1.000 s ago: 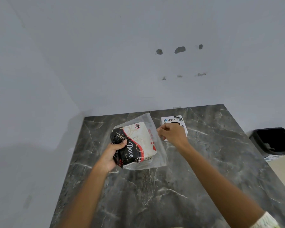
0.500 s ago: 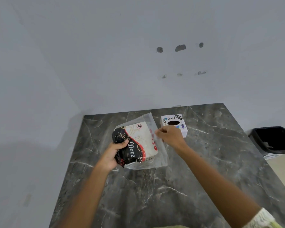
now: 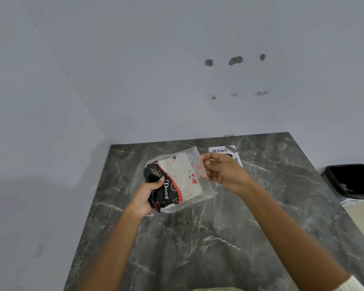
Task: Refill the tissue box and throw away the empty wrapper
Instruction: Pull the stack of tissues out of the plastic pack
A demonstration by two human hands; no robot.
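A tissue pack (image 3: 178, 181) in a black, red and cream "Dove" plastic wrapper is held just above the dark marble table (image 3: 219, 238). My left hand (image 3: 144, 198) grips its lower left black end, thumb on top. My right hand (image 3: 223, 172) pinches the clear plastic flap at the pack's right edge. Behind my right hand stands a small white tissue box (image 3: 221, 150) marked "Dart", its dark top opening mostly hidden by my fingers.
A black waste bin (image 3: 353, 181) stands on the floor past the table's right edge. Grey walls meet behind the table at the far left corner. The wall has a few dark holes.
My right hand has risen and shifted right, drawing the clear flap of the wrapper outward and covering more of the tissue box. My left hand keeps its grip on the pack.
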